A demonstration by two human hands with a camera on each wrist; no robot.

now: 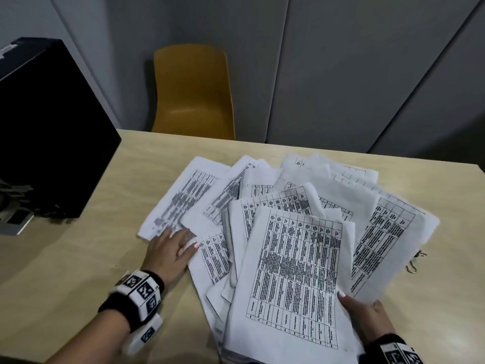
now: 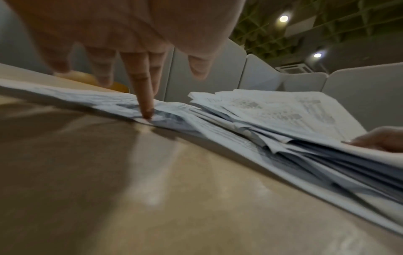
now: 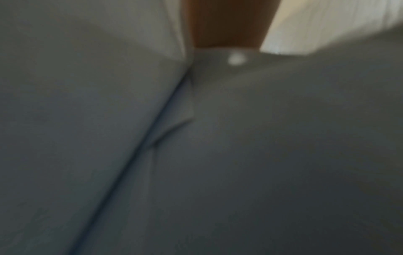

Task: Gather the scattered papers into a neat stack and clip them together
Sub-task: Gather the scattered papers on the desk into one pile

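Papers (image 1: 288,232) lying fanned across table (image 1: 78,258). My left hand (image 1: 168,256) flat, fingers straight, pressing leftmost sheet; right hand (image 1: 367,319) pinching top bundle's edge. Am sliding outliers inward, keeping edges low.

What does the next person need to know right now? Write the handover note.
Left hand: open, straight fingers pressing a sheet at the left edge of the papers.
Right hand: holds the right edge of the top bundle, thumb on top.
Papers: fanned across the table, overlapping, edges not squared.
Clip: what may be one lies by the right edge; too small to be sure.
Done: a partial bundle gathered near you.
Left: pull in the outer sheets, square the stack, clip it.
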